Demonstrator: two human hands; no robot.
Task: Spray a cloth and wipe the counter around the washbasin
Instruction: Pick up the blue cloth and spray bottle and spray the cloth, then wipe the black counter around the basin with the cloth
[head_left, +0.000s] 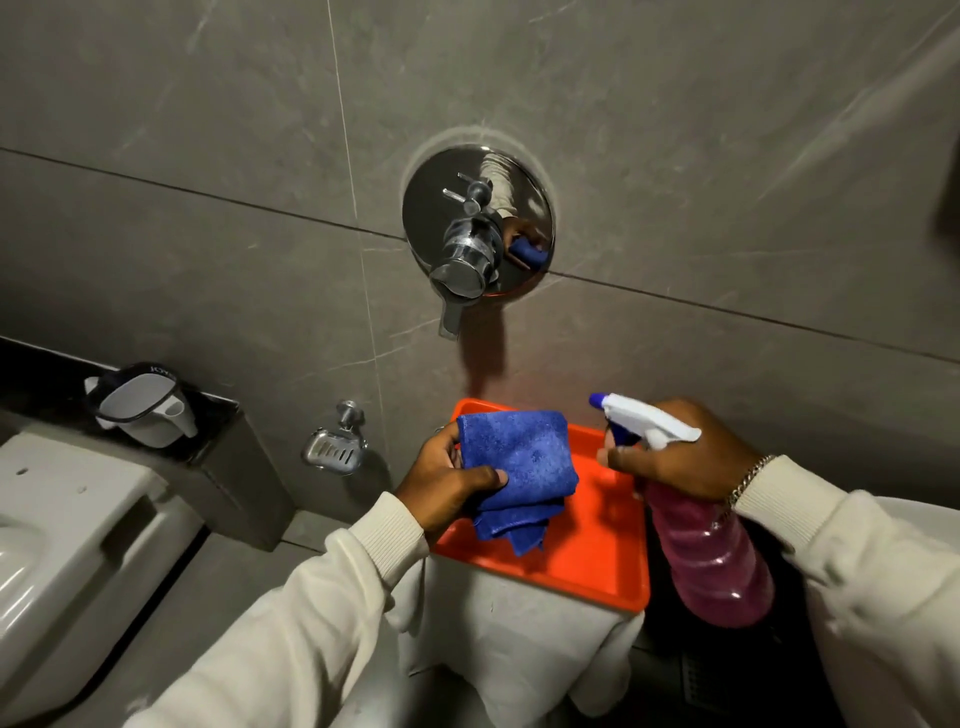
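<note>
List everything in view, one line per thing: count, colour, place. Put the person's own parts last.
cloth: one, blue, folded, held over the tray
spray bottle: one, pink with white trigger head, nozzle towards the cloth
tray: one, orange, on a white-draped stand
shower valve: one, chrome, on the grey wall
soap dish: one, chrome, low on the wall
toilet: one, white, far left
jug: one, white, on the dark ledge
left hand: grips the cloth
right hand: grips the bottle

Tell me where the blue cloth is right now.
In the head view the blue cloth sits lower centre, folded and held in the left hand above the orange tray, facing the spray bottle in the right hand.
</note>
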